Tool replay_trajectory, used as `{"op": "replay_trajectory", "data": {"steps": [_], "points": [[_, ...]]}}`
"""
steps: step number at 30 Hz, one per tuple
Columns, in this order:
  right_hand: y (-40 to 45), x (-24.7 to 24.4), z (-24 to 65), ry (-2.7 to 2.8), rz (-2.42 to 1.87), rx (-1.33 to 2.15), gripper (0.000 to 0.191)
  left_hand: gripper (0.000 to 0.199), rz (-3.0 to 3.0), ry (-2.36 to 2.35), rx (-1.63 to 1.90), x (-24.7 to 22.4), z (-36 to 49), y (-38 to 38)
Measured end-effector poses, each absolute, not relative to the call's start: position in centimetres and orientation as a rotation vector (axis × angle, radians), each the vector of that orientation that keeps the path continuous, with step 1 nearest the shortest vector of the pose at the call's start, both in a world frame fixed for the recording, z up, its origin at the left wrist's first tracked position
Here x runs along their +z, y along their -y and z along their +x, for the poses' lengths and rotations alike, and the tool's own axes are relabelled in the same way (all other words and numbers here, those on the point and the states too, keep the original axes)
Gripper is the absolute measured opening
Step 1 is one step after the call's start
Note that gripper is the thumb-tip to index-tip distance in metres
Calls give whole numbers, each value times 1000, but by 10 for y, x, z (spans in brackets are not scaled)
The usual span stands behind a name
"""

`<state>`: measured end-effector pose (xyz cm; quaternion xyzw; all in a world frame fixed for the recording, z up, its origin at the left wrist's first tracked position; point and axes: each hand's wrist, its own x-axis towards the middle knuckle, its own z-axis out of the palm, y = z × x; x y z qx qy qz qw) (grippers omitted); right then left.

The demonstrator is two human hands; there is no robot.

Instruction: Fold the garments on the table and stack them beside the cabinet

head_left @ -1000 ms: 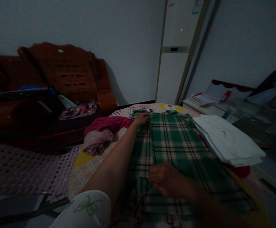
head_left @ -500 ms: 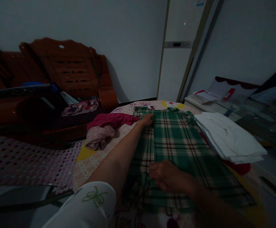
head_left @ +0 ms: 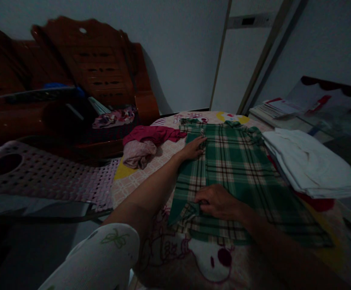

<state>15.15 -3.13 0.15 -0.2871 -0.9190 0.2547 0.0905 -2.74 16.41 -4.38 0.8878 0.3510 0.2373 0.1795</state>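
Observation:
A green plaid garment [head_left: 238, 169] with ruffled edges lies spread on a patterned cloth [head_left: 163, 157] over a round table. My left hand [head_left: 195, 148] rests on the garment's upper left part, its fingers apart and lying flat. Lower down, near the garment's bottom left corner, my right hand [head_left: 216, 201] has its fingers curled together on the fabric, gripping it. The cloth under the corner beside my right hand is folded and slightly bunched.
Crumpled magenta and pink clothes [head_left: 140, 149] lie left of the garment, folded white cloth [head_left: 311, 161] right of it. A wooden chair [head_left: 99, 72], a woven pink seat [head_left: 57, 173] and stacked papers [head_left: 279, 108] stand around the table.
The view has tilted down and shifted left. My left hand has flattened, its fingers spreading on the fabric. The garment's lower left edge has been straightened out, showing more of the patterned cloth below.

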Motion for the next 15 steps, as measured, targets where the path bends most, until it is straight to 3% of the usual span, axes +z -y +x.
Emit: {"op": "replay_trajectory", "data": {"steps": [6,11,15], "points": [[32,10,156,2667,-579,795,6,67,2538,-1039,684,-51,-22,-166],[32,13,159,2649,-334,1146,14,58,2571,-1085,671,-52,-18,-162],[36,14,155,2488,-405,1364,19,54,2593,-1102,645,-51,-16,-160]]}}
